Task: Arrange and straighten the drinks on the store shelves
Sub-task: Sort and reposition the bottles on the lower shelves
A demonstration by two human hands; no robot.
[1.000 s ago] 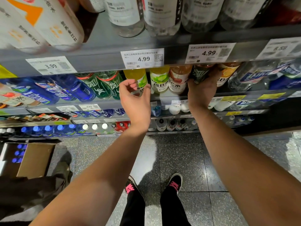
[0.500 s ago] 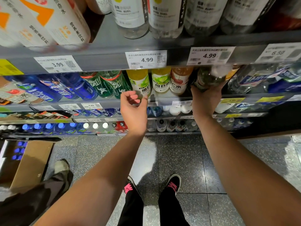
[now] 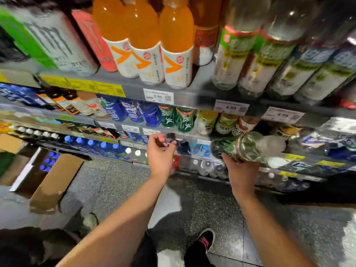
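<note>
Cardboard box [image 3: 55,182] sits on the floor at far left. Your left hand [image 3: 160,153] hovers by the shelf edge [image 3: 185,137], fingers loosely curled, holding nothing. Your right hand [image 3: 239,170] grips a green bottle [image 3: 244,146] from below, tipped sideways, just off the shelf front.

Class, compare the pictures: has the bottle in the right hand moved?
Yes. The bottle has come out from under the 4.99 price tag, forward off the shelf, gripped by the right hand.

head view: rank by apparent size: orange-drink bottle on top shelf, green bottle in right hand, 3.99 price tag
1. orange-drink bottle, close to the camera, which inflates it
2. green bottle gripped by the right hand
3. 3.99 price tag
</note>
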